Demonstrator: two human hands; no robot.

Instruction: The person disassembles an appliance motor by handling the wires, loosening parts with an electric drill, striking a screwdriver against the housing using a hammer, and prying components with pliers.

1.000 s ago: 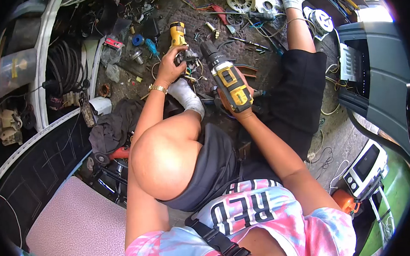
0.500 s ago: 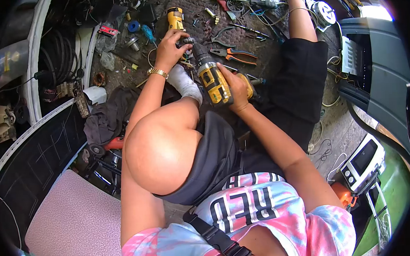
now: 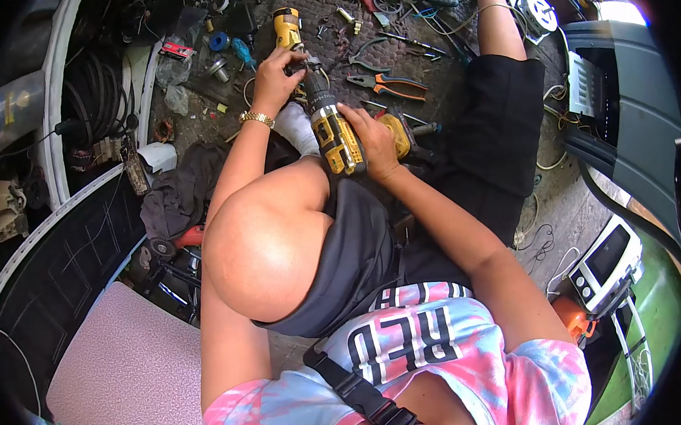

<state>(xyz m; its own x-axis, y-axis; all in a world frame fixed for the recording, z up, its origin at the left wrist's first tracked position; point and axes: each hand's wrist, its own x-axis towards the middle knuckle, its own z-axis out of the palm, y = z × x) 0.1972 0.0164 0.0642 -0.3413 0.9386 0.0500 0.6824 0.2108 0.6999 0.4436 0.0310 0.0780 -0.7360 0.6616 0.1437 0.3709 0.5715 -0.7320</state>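
Note:
My right hand (image 3: 372,140) is wrapped round the grip of a yellow-and-black cordless drill (image 3: 338,142), whose chuck points away from me. At the chuck's front end, my left hand (image 3: 275,79) has its thumb and fingers pinched on a small dark metal part (image 3: 313,63). The exact kind of this part cannot be made out. Just beyond my left fingers a yellow cylindrical tool body (image 3: 288,29) rests on the floor. Pliers with orange-and-black handles (image 3: 389,85) lie to the right of the drill, with a second pair of dark-handled pliers (image 3: 365,56) behind them.
Blue tape roll (image 3: 220,42), a blue-handled tool (image 3: 243,53), screws and wires litter the floor ahead. A coiled dark hose (image 3: 97,98) stands at left, a pink cushioned seat (image 3: 125,370) at lower left. On the right are a grey cabinet (image 3: 647,112) and a white device (image 3: 606,264).
The drill and my right hand have shifted slightly left, and the drill stands straighter. My left hand has moved a little left, still pinching at the chuck's end.

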